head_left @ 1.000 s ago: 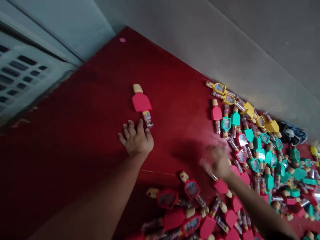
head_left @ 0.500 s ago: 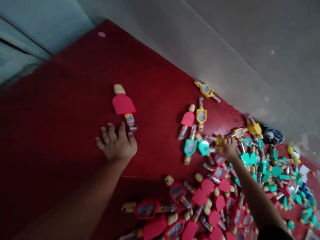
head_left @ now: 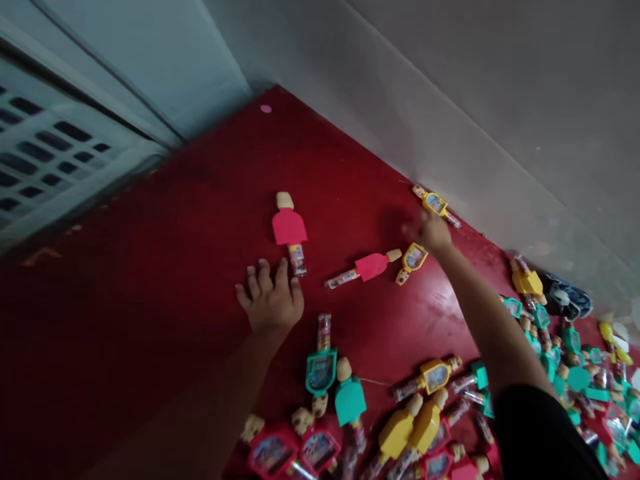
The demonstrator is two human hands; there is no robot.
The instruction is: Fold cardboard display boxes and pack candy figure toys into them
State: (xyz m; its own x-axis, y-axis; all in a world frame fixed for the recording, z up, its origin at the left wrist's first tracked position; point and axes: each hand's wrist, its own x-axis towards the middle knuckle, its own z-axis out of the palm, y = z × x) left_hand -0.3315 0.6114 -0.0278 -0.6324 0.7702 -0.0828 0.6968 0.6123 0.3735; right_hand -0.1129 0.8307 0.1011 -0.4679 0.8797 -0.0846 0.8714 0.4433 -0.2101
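My left hand lies flat on the red surface, fingers spread and holding nothing. Its fingertips are close to the wrapped tube of a pink toy with a tan head. My right hand, somewhat blurred, reaches over the upper end of a yellow windowed toy. Its fingers look apart, and I see nothing held in them. Another yellow toy lies by the wall just beyond that hand. Between the hands a second pink toy rests on its side, its tube pointing left.
Green toys, pink toys and yellow toys are heaped along the near side. More green toys spread to the right. A grey wall bounds the red surface; a slotted pale panel stands left. A dark patterned item sits by the wall.
My right hand has moved up and left, away from the heap. Yellow toys now lie at the heap's near edge. The second pink toy has turned sideways. The view has shifted.
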